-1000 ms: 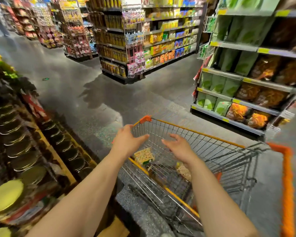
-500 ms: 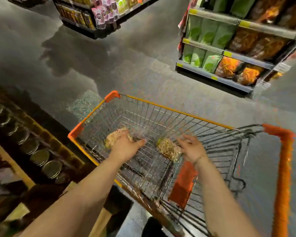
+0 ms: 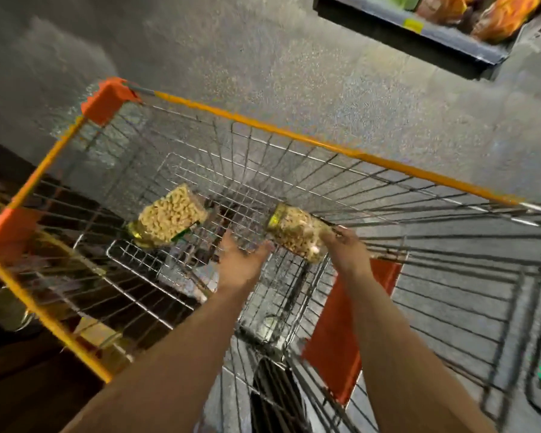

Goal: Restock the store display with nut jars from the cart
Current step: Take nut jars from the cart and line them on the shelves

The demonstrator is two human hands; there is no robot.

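1. I'm at the pick-up step: my right hand (image 3: 345,248) curls round one nut jar (image 3: 297,237) inside the cart (image 3: 294,135)
2. My left hand (image 3: 241,260) is spread, empty; next it needs to reach left in the cart for the other jar (image 3: 169,215)

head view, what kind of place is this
Most likely a supermarket aisle: a wire cart holding two nut jars, a shelf of bagged goods across a speckled floor.
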